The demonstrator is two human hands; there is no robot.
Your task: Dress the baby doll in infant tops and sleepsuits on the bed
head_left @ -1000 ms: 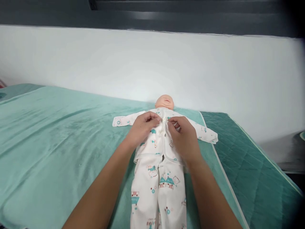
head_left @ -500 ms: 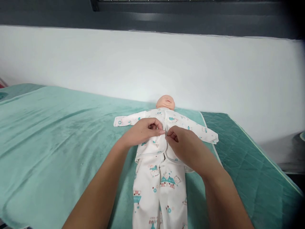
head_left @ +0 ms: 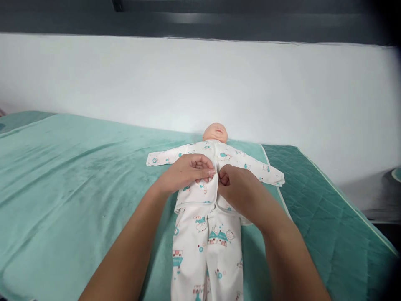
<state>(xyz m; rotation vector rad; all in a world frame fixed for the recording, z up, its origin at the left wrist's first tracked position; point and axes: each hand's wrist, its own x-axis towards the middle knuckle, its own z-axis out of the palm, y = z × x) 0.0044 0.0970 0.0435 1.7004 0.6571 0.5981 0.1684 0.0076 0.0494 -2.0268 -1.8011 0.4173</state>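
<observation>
A baby doll lies on its back, its head (head_left: 215,132) toward the wall. It wears a white printed jacket (head_left: 196,194) with the sleeves spread out, and matching white trousers (head_left: 191,246). Over the left half of the jacket, my left hand (head_left: 191,171) pinches the front edge at mid-chest between thumb and fingers. My right hand (head_left: 239,186), its fingers curled, pinches the opposite front edge close beside it. The fingertips of both hands are almost touching at the front opening. Any fastener between them is too small to make out.
A light green blanket (head_left: 78,188) lies under the doll, with folds on the left. On the right is a darker green quilted mat (head_left: 326,213). A white wall (head_left: 194,83) rises behind, below a dark grey frame (head_left: 250,25).
The view has shifted slightly. My left hand's fingers have spread a little from their tighter curl, and my right hand's fingertips have shifted slightly at the jacket's edge.
</observation>
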